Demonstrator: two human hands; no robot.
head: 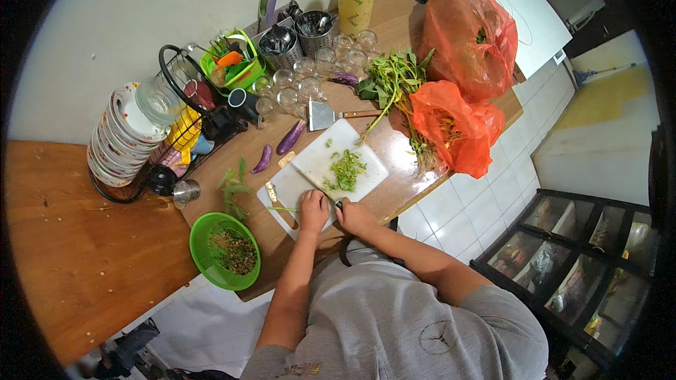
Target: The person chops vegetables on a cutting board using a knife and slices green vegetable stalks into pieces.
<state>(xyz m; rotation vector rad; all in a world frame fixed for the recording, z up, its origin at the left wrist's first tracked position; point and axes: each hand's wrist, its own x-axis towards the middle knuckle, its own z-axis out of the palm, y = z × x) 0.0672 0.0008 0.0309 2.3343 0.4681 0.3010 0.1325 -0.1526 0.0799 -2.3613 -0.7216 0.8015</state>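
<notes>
My right hand (pixel 356 217) is closed around the black handle of a kitchen knife (pixel 310 177), whose blade angles up and left over a white cutting board (pixel 369 169). Close by the blade, the curled fingers of my left hand (pixel 314 210) press on a thin green stem (pixel 282 208) that sticks out to the left. Chopped greens (pixel 347 170) lie in a small heap on the board, right of the blade. Two small eggplants (pixel 290 137) and a leafy sprig (pixel 232 187) rest left of the board. A metal scraper (pixel 322 116) with a wooden handle lies beyond it.
A green bowl (pixel 198 258) of trimmings stands at the near left. Stacked plates (pixel 124 153) and a dish rack flank the wall. Several glasses (pixel 288 97) stand at the back. Leafy greens (pixel 393 76) and red plastic bags (pixel 470 37) occupy the right side.
</notes>
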